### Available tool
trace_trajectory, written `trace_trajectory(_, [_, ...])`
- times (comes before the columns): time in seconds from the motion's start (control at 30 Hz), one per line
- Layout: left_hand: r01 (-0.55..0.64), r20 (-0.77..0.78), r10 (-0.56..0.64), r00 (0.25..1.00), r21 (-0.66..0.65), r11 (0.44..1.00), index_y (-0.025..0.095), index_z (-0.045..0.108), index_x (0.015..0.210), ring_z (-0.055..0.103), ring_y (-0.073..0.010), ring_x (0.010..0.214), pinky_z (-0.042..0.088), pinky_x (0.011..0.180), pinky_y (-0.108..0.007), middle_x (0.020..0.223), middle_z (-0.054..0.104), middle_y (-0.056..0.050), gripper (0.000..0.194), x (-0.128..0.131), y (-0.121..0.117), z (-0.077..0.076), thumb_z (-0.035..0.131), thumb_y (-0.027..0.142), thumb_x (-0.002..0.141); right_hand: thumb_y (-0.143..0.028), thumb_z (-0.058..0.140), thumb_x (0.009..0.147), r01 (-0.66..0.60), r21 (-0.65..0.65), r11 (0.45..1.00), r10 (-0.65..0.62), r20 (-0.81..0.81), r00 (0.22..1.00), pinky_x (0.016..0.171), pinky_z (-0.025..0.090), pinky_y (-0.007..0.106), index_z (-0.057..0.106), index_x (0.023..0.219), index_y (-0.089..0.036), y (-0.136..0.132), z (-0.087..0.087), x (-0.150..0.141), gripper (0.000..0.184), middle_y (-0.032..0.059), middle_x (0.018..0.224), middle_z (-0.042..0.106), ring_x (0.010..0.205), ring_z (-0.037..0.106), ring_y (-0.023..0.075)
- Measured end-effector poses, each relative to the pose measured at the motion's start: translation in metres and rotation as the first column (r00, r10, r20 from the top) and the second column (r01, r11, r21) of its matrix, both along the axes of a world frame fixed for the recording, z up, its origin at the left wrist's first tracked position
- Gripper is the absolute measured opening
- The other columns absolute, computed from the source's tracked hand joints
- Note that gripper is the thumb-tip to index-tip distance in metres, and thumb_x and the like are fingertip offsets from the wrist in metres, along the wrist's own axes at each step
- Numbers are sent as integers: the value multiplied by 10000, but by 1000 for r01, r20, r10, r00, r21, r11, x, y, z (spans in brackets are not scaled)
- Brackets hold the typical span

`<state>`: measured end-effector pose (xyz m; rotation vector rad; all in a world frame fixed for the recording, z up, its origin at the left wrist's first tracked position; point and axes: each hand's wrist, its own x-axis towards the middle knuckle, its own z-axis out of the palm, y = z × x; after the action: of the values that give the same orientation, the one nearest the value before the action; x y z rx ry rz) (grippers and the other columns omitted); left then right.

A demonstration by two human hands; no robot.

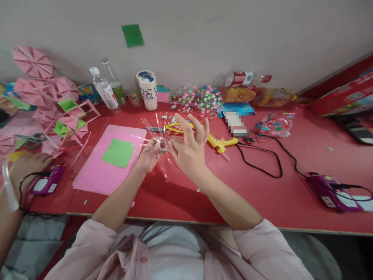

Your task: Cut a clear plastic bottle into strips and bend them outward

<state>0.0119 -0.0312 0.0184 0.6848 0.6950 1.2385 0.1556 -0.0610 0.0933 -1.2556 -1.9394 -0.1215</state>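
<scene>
A clear plastic bottle top cut into splayed strips (162, 149) is held above the red table (262, 194). My left hand (148, 155) grips it at the neck from the left. My right hand (189, 146) is against its right side, thumb and forefinger at the strips, the other fingers stretched up and apart. Just beyond my hands lie a yellow glue gun (221, 143) and yellow-handled scissors (175, 127).
A pink sheet with a green square (118, 152) lies left of my hands. Pink folded paper shapes (55, 97), bottles (103, 90), a white cup (147, 90) and star-covered pieces (201, 99) line the back. Purple power strips (335, 192) and a black cable (262, 159) lie right. Another person's hand (27, 165) rests at left.
</scene>
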Motion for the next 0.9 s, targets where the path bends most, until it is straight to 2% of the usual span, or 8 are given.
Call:
trace_trajectory(0.13, [-17,-8,17,1000,-28,999,205,627,787,635,-90,768,479,731,-214,800,676,18,131,2,-1,3,727,146,727,-132,534,885,-9,-22,1000,8,-19,1000,1220,48,657,669,722,-260,-1,1,1,247,46,1439,559,1413,368,319])
trace_trajectory(0.27, [-79,-20,78,997,-82,993,203,609,783,639,-82,762,487,768,-221,807,678,28,148,4,1,3,741,151,740,-173,590,864,-38,-53,998,38,10,999,1187,140,678,679,693,-226,-1,3,3,199,80,1476,515,1409,351,364])
trace_trajectory(0.4, [-104,-24,102,995,-99,990,203,621,790,619,-73,722,484,733,-205,798,680,31,121,4,3,3,706,120,764,-173,651,829,-82,-94,992,84,18,996,1150,243,672,692,708,-223,-1,6,5,138,77,1482,494,1402,357,369])
trace_trajectory(0.6, [-127,11,129,992,-120,985,194,614,783,622,-70,690,503,732,-206,768,675,32,122,4,3,5,667,85,791,-210,698,824,-132,-154,979,131,-16,991,1141,284,651,725,802,-213,-2,12,9,35,113,1488,472,1409,343,369])
trace_trajectory(0.77, [-127,-15,127,992,-145,981,210,633,819,637,-80,703,526,747,-226,785,678,30,112,4,3,8,646,100,809,-239,699,838,-160,-164,973,152,-58,987,1119,342,618,733,859,-227,-4,21,19,42,94,1493,470,1408,343,353])
trace_trajectory(0.9, [-122,30,127,991,-130,984,211,633,844,654,-88,739,536,771,-236,811,686,23,115,2,4,4,667,114,793,-257,682,858,-153,-153,976,142,-82,986,1123,329,608,726,876,-250,-5,33,32,48,66,1469,489,1389,380,336])
